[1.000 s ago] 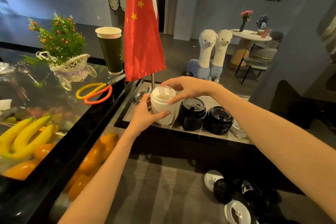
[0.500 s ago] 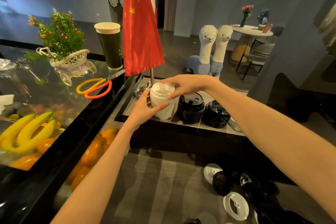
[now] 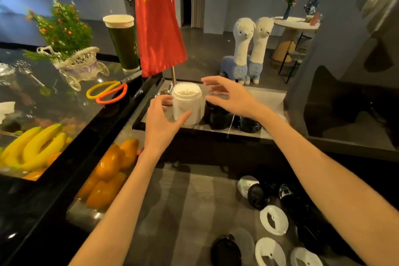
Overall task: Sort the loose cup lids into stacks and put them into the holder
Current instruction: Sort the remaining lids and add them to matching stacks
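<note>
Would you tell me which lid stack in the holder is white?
The leftmost stack, between both hands; the two stacks to its right are black.

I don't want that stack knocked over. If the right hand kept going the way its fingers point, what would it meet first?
The right hand points left, fingers spread, towards the white lid stack in the holder. It would probably meet the stack's upper right side first, though depth is hard to judge.

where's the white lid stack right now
In the head view the white lid stack stands at the left end of the holder, below the flag pole, with a black stack just to its right.
</note>
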`<state>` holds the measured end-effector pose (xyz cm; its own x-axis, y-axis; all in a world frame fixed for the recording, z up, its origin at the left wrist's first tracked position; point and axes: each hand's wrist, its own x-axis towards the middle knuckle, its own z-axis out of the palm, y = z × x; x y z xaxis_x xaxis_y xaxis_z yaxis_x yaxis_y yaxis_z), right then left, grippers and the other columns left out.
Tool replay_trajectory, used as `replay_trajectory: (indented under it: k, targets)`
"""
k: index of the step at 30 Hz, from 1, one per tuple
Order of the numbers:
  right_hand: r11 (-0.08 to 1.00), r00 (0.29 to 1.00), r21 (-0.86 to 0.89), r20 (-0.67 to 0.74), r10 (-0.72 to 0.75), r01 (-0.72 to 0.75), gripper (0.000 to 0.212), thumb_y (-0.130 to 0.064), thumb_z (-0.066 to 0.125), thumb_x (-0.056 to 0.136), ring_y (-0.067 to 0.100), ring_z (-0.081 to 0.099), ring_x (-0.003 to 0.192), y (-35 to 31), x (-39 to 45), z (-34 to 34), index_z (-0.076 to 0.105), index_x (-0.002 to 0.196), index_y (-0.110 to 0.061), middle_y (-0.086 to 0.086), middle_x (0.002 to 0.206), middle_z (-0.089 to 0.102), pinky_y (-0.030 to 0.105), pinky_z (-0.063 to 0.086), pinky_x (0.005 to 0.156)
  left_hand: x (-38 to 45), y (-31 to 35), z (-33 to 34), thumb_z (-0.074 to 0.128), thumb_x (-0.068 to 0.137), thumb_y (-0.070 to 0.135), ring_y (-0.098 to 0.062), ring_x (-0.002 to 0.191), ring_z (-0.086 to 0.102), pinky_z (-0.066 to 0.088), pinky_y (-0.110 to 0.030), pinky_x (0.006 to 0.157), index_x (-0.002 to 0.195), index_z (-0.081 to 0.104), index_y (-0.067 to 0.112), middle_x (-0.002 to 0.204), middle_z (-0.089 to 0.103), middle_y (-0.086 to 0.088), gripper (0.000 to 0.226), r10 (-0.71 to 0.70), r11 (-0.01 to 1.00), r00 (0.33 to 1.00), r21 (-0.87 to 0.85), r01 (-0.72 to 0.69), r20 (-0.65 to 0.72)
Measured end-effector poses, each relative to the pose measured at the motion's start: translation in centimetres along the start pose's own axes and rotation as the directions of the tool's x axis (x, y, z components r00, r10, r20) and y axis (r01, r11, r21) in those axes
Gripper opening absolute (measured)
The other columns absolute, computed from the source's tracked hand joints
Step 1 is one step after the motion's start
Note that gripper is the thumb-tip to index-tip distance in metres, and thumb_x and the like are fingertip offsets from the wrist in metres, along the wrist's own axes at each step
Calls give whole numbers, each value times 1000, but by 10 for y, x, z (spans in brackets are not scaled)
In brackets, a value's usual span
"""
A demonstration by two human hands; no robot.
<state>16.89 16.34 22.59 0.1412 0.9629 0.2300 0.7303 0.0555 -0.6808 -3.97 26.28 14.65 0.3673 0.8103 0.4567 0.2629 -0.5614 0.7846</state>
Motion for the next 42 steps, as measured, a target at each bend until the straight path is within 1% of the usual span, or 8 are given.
replay_trajectory:
  k: [6, 12, 17, 22, 27, 30, 37, 42]
  targets:
    - [958, 981, 213, 33, 191, -194, 35, -13, 66, 100, 7, 70, 110, 47, -125, 37, 63, 134, -18, -5, 120, 73, 23, 54, 99, -98, -22, 48, 85, 82, 30, -11, 80, 67, 54, -22, 68, 103, 66, 22, 91, 69, 7, 29, -43, 996, 935, -56, 67, 352]
    - [838, 852, 158, 109, 512, -523, 20, -20, 69, 99, 7, 71, 105, 133, -227, 82, 71, 118, -25, -7, 113, 75, 30, 58, 95, -193, -70, 109, 88, 79, 31, -13, 96, 64, 48, -18, 79, 120, 64, 15, 112, 67, 0, 50, -154, 987, 545, 154, 46, 824]
    - [748, 726, -47, 210, 655, -662, 35, -18, 85, 83, 14, 71, 98, 172, -288, 123, 70, 113, -27, -7, 109, 72, 36, 58, 94, -249, -98, 139, 96, 62, 42, -23, 125, 47, 44, -36, 103, 134, 50, 17, 136, 47, -4, 89, -227, 958, 265, 263, -113, 937]
    - [833, 739, -241, 386, 552, -497, 81, -22, 91, 75, 11, 48, 134, 175, -306, 160, 52, 146, -24, -5, 147, 51, 26, 39, 113, -267, -102, 141, 96, 56, 46, -19, 128, 37, 45, -43, 105, 139, 42, 23, 141, 37, 3, 103, -230, 942, 285, 286, -175, 931]
    - [843, 729, -384, 438, 526, -377, 96, -20, 84, 82, 23, 23, 154, 175, -303, 183, 30, 161, -20, 1, 168, 23, 35, 20, 124, -260, -104, 136, 97, 58, 35, -17, 125, 46, 48, -42, 102, 127, 42, 24, 130, 50, 3, 89, -310, 948, 353, 317, 41, 883]
    - [833, 763, -428, 386, 519, -350, 89, -19, 80, 85, 24, 27, 150, 177, -303, 188, 31, 160, -19, 0, 166, 27, 35, 24, 121, -253, -112, 130, 96, 64, 23, -19, 122, 56, 51, -38, 101, 114, 45, 26, 120, 57, 7, 72, -412, 908, 428, 324, 266, 804]
    - [876, 870, -248, 174, 460, -414, 92, -46, 89, 73, 14, 42, 132, 172, -297, 154, 45, 152, -28, -14, 145, 41, 37, 37, 115, -223, -89, 108, 73, 93, 11, -17, 131, 47, 37, -26, 100, 149, 42, 19, 133, 50, 5, 65, -553, 731, 472, 128, 670, 687]
    - [918, 918, -141, 96, 386, -371, 90, -58, 86, 72, 2, 46, 125, 137, -272, 98, 45, 150, -41, -26, 138, 40, 31, 43, 109, -196, -36, 110, 63, 95, 0, -17, 124, 59, 52, -21, 93, 137, 57, 36, 132, 63, 0, 56, -409, 641, 501, -150, 752, 763]
